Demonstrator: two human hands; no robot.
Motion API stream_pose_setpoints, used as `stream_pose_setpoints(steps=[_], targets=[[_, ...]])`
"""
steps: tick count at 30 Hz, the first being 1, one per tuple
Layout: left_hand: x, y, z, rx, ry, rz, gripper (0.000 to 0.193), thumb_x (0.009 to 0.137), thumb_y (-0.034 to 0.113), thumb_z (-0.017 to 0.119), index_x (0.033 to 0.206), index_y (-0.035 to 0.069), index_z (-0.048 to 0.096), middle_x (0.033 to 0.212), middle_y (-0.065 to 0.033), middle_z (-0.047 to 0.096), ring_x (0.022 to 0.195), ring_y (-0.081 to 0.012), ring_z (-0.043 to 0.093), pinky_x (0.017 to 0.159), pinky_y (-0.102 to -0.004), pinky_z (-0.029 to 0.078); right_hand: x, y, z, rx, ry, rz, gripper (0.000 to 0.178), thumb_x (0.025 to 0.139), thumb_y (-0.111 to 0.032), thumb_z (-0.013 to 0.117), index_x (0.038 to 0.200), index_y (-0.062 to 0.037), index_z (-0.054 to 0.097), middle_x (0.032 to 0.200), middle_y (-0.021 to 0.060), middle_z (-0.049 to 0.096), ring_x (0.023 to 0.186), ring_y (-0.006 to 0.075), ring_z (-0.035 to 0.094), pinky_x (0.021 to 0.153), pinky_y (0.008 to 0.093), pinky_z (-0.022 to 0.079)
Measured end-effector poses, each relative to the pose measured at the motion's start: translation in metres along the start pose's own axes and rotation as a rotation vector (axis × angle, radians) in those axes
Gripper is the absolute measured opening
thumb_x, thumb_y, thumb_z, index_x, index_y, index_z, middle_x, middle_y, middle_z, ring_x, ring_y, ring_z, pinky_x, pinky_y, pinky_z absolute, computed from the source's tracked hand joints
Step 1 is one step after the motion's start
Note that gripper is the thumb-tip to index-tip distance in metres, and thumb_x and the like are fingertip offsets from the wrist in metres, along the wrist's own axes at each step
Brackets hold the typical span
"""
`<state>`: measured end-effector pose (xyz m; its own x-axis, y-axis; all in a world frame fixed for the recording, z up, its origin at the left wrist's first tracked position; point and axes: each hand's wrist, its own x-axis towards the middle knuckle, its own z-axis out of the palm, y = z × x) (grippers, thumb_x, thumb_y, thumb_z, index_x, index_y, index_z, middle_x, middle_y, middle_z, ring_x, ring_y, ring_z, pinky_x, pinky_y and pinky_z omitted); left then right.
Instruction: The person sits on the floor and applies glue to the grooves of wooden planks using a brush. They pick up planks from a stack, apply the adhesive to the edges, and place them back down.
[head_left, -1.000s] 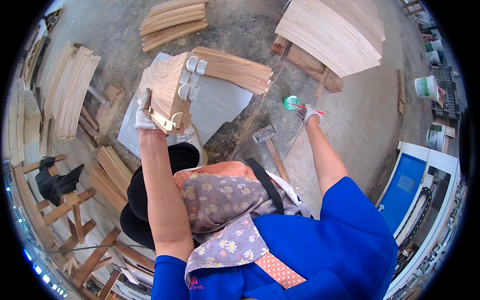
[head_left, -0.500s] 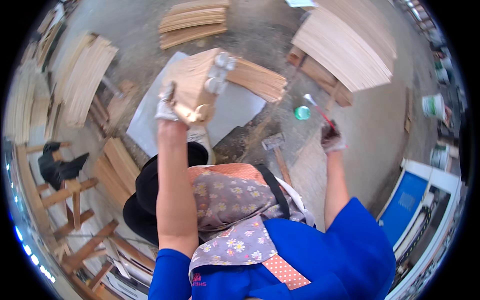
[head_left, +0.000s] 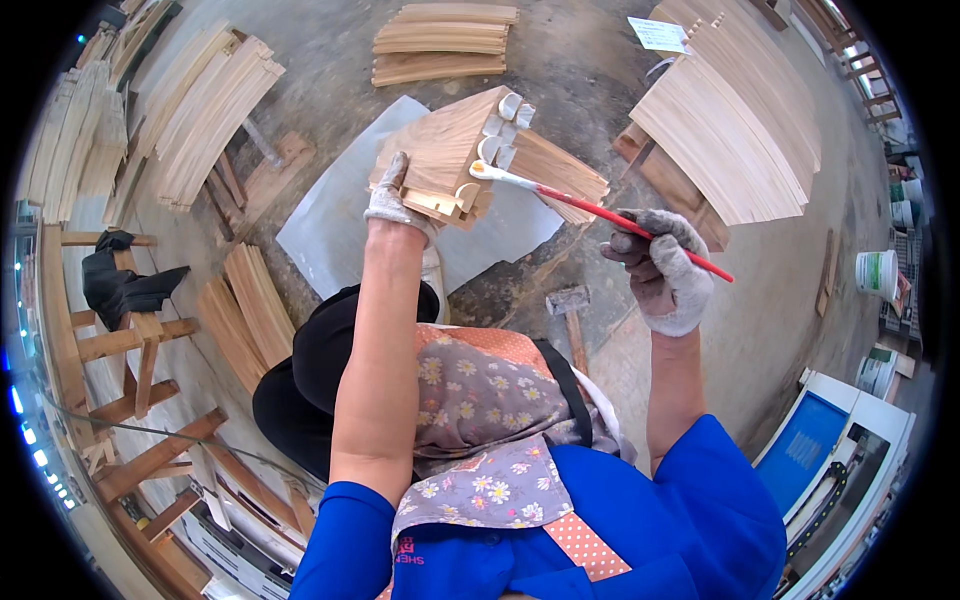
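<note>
My left hand (head_left: pixel 396 198), in a pale work glove, grips the near left edge of a stack of wooden boards (head_left: pixel 435 140) tilted up above a grey sheet. Rounded notches and tenons run along the right end of the stack, and several carry white paste (head_left: pixel 497 138). Between the fingers of my gloved right hand (head_left: pixel 668 265) is a red-handled brush (head_left: pixel 610 212). Its white, loaded head is at the nearest tenon (head_left: pixel 467 194), close to or touching the wood. More boards (head_left: pixel 560 175) lie under and to the right of the stack.
A hammer (head_left: pixel 570 302) rests on the floor before my knees. Board stacks stand at the far middle (head_left: pixel 440 40), far right (head_left: pixel 720 135) and left (head_left: pixel 205 110). Wooden frames (head_left: pixel 140 345) are at the left; a white and blue machine (head_left: pixel 810 435) and buckets (head_left: pixel 877 272) are at the right.
My right hand has brought the brush from beside the green cup to the board ends at the left. The cup is now hidden. My left hand keeps its grip on the boards.
</note>
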<state>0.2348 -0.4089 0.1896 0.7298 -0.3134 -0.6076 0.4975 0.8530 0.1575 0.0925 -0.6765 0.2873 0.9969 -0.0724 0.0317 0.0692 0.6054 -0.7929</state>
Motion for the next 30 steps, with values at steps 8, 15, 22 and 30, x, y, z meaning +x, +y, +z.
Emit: stream_pose_setpoints(steps=[8, 15, 22, 30], targets=[[0.000, 0.005, -0.003, -0.001, -0.051, 0.046, 0.046, 0.086, 0.026, 0.052, 0.128, 0.010, 0.040, 0.123, -0.0128, 0.051, 0.107, -0.0334, 0.054, 0.087, -0.0556, 0.044, -0.012, -0.009, -0.006, -0.303, -0.101, -0.186, 0.021, 0.080, -0.003, 0.054, 0.097, 0.0078, 0.059, 0.105, 0.0257, 0.057, 0.087, 0.0346, 0.063, 0.078, 0.0435, 0.053], [-0.005, 0.006, -0.002, 0.104, -0.043, 0.050, 0.046, 0.087, 0.025, 0.051, 0.128, 0.009, 0.039, 0.124, -0.0133, 0.051, 0.107, -0.0336, 0.053, 0.088, -0.0544, 0.044, -0.004, -0.007, 0.008, -0.369, -0.127, -0.154, 0.019, 0.081, -0.002, 0.054, 0.096, 0.0080, 0.059, 0.105, 0.0256, 0.057, 0.085, 0.0346, 0.063, 0.078, 0.0439, 0.052], [-0.008, 0.003, 0.007, 0.067, -0.048, 0.043, 0.046, 0.087, 0.024, 0.050, 0.129, 0.008, 0.039, 0.125, -0.0137, 0.050, 0.109, -0.0337, 0.052, 0.091, -0.0530, 0.043, -0.006, -0.017, 0.006, -0.307, -0.060, -0.196, 0.020, 0.074, 0.005, 0.049, 0.090, 0.0098, 0.061, 0.099, 0.0253, 0.059, 0.082, 0.0311, 0.065, 0.073, 0.0363, 0.054], [-0.005, 0.004, 0.007, 0.044, -0.053, 0.061, 0.046, 0.087, 0.025, 0.050, 0.129, 0.008, 0.039, 0.125, -0.0132, 0.050, 0.109, -0.0333, 0.052, 0.090, -0.0533, 0.043, -0.008, -0.022, -0.005, -0.288, -0.085, -0.172, 0.018, 0.082, -0.005, 0.054, 0.093, 0.0074, 0.060, 0.102, 0.0258, 0.058, 0.084, 0.0347, 0.063, 0.076, 0.0438, 0.053]])
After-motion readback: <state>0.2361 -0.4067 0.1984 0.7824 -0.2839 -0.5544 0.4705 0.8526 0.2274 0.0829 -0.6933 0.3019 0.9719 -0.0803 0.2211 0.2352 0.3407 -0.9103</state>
